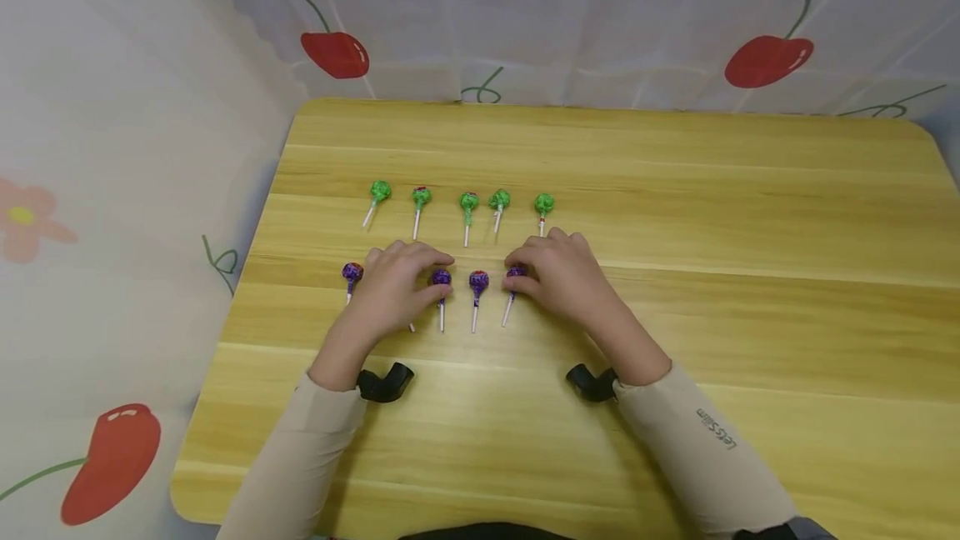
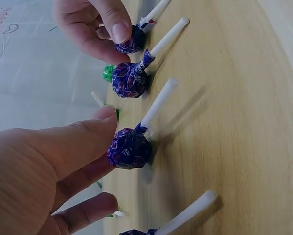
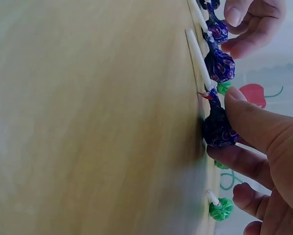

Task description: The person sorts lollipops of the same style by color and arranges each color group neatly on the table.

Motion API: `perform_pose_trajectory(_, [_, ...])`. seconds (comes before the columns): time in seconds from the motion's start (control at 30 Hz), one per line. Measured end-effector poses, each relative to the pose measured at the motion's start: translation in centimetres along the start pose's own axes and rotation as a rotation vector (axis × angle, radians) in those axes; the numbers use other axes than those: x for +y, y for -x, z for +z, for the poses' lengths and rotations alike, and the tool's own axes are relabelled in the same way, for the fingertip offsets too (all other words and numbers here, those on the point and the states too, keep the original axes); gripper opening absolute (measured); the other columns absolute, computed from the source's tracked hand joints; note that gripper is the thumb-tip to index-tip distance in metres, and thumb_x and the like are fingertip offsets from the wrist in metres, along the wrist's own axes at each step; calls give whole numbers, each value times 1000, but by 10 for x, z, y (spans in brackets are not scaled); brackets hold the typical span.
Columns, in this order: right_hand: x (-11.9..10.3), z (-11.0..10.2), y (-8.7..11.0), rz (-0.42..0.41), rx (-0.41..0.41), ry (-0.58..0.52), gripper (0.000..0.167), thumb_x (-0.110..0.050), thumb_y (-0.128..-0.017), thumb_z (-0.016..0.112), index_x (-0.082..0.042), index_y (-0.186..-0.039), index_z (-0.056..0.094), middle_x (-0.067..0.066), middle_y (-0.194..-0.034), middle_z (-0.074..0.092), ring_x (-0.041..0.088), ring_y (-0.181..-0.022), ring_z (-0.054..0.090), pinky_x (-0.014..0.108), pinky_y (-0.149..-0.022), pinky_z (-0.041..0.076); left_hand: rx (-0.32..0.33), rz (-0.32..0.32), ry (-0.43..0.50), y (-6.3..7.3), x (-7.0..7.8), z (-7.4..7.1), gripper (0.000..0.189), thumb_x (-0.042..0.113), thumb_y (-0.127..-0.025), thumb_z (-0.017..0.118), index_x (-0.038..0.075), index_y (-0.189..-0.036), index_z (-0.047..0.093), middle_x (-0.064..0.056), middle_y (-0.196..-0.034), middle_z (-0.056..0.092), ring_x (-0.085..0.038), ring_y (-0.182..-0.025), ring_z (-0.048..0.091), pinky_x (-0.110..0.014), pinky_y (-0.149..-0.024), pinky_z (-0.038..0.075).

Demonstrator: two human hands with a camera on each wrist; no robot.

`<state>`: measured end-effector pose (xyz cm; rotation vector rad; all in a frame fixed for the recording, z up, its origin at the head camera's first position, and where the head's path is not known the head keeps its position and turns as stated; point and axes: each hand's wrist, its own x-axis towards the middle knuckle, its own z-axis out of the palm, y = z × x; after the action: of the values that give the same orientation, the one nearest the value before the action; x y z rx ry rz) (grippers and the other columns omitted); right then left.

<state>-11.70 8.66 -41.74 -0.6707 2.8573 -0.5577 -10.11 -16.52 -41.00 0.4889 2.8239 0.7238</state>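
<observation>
Several lollipops in purple wrappers lie in a row on the table, their white sticks toward the person. My left hand [image 1: 392, 288] pinches one purple lollipop [image 2: 129, 151] at its round head, between thumb and index finger. At the right end of the row, my right hand [image 1: 561, 275] pinches another purple lollipop [image 3: 218, 128] the same way. Between the hands lies one untouched purple lollipop [image 1: 478, 281]. Another purple lollipop [image 1: 352, 272] is left of my left hand, which mostly hides one more; only its stick tip shows.
Behind the purple row, several green-wrapped lollipops [image 1: 468, 202] form a second, uneven row. The wooden table [image 1: 750, 273] meets a curtain [image 1: 600, 23] printed with cherries at its back and left. A black curved piece [image 1: 386, 382] sits at each wrist.
</observation>
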Motion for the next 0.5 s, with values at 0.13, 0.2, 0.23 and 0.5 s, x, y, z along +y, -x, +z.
perform_pose_trajectory(0.13, [3, -1, 1, -20, 0, -11, 26, -40, -89, 73, -21, -106, 76, -4, -99, 72, 20, -84, 54, 36, -76, 35, 4, -5, 15, 1, 1, -1, 35, 32, -90, 74, 20, -123, 69, 2, -128, 67, -21, -111, 56, -42, -88, 31])
perform_pose_trajectory(0.2, [5, -4, 2, -30, -2, -21, 26, -40, -89, 73, -21, -106, 76, -5, -99, 73, 20, -84, 55, 36, -76, 35, 9, -6, 21, 1, 1, -2, 36, 32, -90, 74, 20, -123, 69, 2, -127, 67, -21, -110, 56, -42, -88, 30])
perform_pose_trajectory(0.23, [7, -6, 4, -34, -2, -26, 25, -39, -89, 73, -21, -106, 76, -5, -99, 73, 20, -85, 56, 36, -76, 35, 10, -6, 25, 2, 0, -2, 36, 32, -90, 74, 20, -123, 69, 3, -127, 67, -21, -109, 56, -41, -88, 30])
perform_pose_trajectory(0.5, [15, -18, 23, -5, -24, -43, 23, -38, -87, 76, -22, -104, 77, -7, -101, 73, 19, -83, 53, 35, -75, 32, 29, -2, 39, 7, 1, -4, 36, 33, -90, 74, 20, -123, 69, 3, -127, 67, -20, -108, 55, -43, -88, 27])
